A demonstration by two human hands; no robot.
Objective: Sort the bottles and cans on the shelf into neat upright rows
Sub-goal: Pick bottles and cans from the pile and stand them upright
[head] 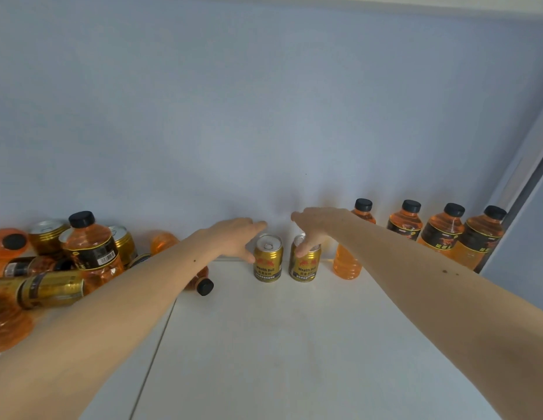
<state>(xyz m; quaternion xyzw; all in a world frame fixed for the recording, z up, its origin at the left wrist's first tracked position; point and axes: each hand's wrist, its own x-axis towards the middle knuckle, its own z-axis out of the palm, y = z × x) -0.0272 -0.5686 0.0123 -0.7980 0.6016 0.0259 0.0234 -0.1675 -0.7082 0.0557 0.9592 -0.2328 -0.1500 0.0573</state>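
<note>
- white shelf (294,344): jumbled heap of orange plastic bottles and gold cans (52,268) at 9 o'clock, mostly tipped
- four upright orange black-capped bottles (440,234) in a row at 2 o'clock
- two upright gold cans, left gold can (268,262) and right gold can (305,262), at centre, tabs sealed
- left hand (234,234) flat, thumb touching left can; right hand (315,228) fingers over right can's top
- risk: forearm may sweep the heap, rolling bottles off

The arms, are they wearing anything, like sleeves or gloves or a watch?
No. Both forearms are bare as far as the picture shows: no sleeves, gloves, watch or rings on the left hand or right hand. Each forearm has a small dark mole or two.
</note>
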